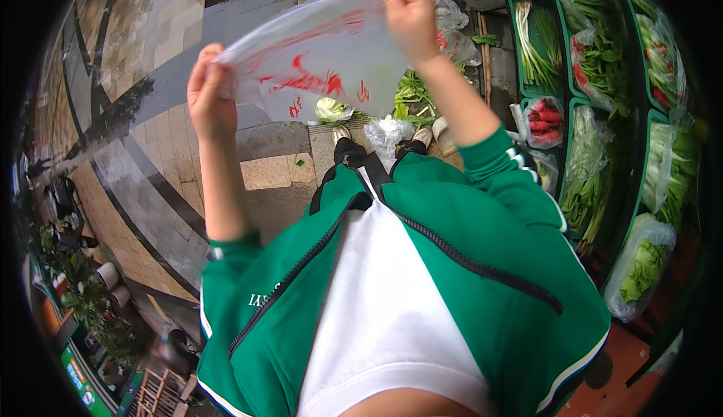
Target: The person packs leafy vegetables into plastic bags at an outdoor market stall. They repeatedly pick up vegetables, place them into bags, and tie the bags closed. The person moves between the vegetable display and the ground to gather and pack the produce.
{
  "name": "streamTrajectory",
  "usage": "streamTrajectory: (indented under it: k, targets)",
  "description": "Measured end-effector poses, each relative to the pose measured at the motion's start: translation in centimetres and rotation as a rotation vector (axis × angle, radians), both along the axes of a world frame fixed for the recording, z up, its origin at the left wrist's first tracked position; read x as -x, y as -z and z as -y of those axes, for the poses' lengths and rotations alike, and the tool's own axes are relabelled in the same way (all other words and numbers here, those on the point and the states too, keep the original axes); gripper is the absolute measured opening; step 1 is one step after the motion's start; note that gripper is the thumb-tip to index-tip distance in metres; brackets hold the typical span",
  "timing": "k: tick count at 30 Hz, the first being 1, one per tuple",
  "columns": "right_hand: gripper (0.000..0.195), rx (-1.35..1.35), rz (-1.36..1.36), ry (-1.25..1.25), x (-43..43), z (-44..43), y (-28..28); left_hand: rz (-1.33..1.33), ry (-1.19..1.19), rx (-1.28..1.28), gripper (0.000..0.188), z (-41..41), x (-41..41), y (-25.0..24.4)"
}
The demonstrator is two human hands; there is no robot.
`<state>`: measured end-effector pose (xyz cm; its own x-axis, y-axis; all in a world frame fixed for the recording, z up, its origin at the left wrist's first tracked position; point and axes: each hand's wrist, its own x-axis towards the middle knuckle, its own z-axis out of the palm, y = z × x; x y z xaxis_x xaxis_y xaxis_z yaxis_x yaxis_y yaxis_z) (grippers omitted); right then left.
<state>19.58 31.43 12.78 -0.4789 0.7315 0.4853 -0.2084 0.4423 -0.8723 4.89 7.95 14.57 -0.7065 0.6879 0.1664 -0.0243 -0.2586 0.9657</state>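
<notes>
A translucent white plastic bag with red printing is stretched between both hands, above the ground in front of me. My left hand grips its top corner at the left of the view. My right hand pinches the opposite upper corner, higher up. Below the bag's lower edge, a pale leafy cabbage lies near my feet. Loose green leaves are on the ground beside it, partly hidden by my right arm. A crumpled clear plastic bag lies between my shoes.
Green crates at the right hold spring onions, bagged leafy greens and red radishes. A bagged lettuce sits lower right. Wet paving stretches to the left, with plants and a parked scooter beyond.
</notes>
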Motion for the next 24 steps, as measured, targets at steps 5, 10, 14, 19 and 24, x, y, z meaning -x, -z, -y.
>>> streamTrajectory:
  k: [5, 10, 14, 19, 24]
  targets:
    - [0.019, 0.039, -0.163, -0.167, 1.5, 8.5, -0.2, -0.040, -0.038, -0.186, 0.064, -4.5, -6.0, -0.1]
    - [0.070, 0.003, -0.047, -0.624, -1.6, 8.8, -2.3, -0.100, -0.219, -0.119, 0.038, -1.6, -5.7, 1.5]
    - [0.099, -0.324, 0.284, -0.583, -2.1, 9.1, 2.1, 0.329, -0.148, -0.393, 0.043, -0.2, -5.4, -0.9]
    - [0.076, 0.012, 0.544, -0.997, -1.0, 11.8, 8.9, 0.625, 0.101, -0.764, 0.050, -2.2, -6.0, -1.3]
    - [0.060, -0.229, 0.558, -0.861, -4.0, 5.9, 15.4, 0.515, 0.153, -0.895, 0.037, 1.0, -2.6, -2.6]
